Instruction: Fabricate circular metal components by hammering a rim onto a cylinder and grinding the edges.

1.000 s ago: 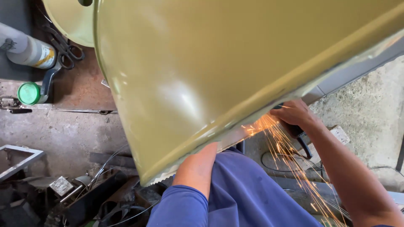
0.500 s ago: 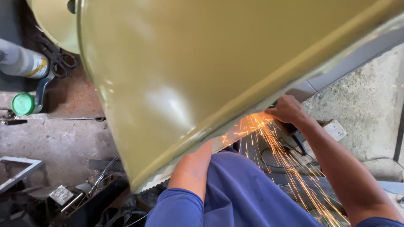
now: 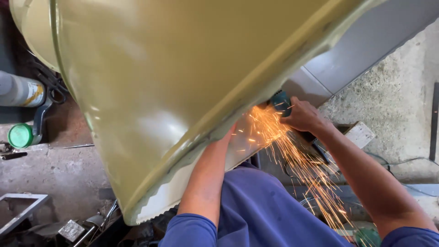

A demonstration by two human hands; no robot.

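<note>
A large olive-yellow sheet-metal panel point(image 3: 183, 82) fills the upper view, slanting down to the lower left. My right hand point(image 3: 304, 116) grips a teal angle grinder point(image 3: 280, 101) pressed against the panel's lower edge. Orange sparks point(image 3: 302, 164) spray down and to the right from the contact point. My left forearm point(image 3: 208, 176) reaches up under the panel's edge; my left hand is hidden behind the metal. I wear a blue shirt point(image 3: 260, 215).
A grey gas cylinder point(image 3: 20, 91) lies at the far left beside a green cap point(image 3: 20, 136) and dark hoses. Metal scraps and a square frame point(image 3: 18, 210) lie on the concrete floor at lower left. A grey steel beam point(image 3: 366, 50) runs at upper right.
The view has shifted, so the panel edge, grinder and right hand sit higher in frame. The spark shower has grown longer and denser. My left arm stays under the panel.
</note>
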